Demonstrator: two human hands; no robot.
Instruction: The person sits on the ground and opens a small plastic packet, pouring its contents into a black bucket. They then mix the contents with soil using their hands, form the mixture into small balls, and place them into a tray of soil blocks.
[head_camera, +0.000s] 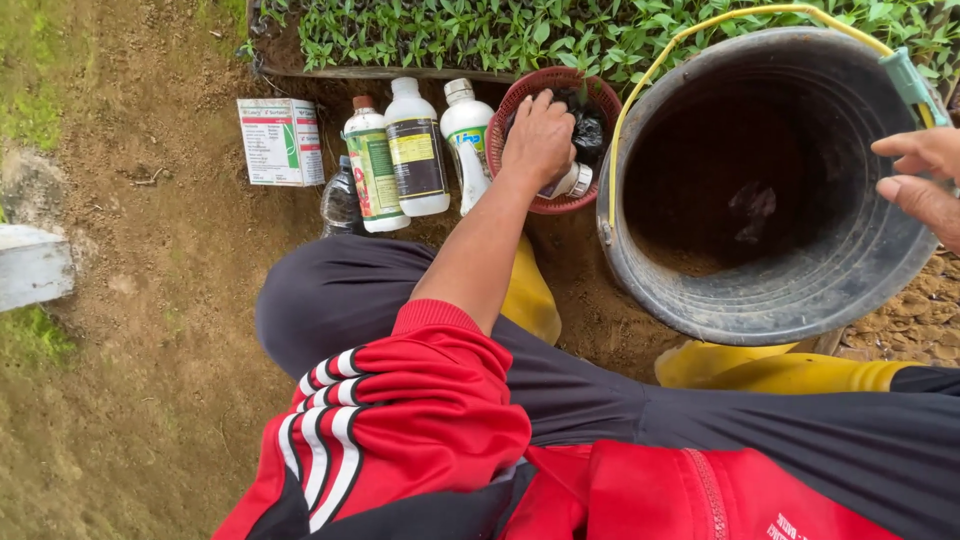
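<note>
My left hand (538, 135) reaches into the basket (520, 100), its fingers (545, 105) over a bag (588, 130) inside, and a small bottle (572, 180) lies in the basket just below that hand. Left of those fingers three bottles (415, 148) lie side by side on the soil, with a box (281, 141) farther left and a clear bottle (340, 205) tucked under their near ends; behind all of them runs a tray of seedlings (450, 35). Right of the basket, touching it, stands the bucket (780, 300), and my right hand (925, 180) hovers over its far right rim, its fingers (905, 145) beside the handle (700, 25).
</note>
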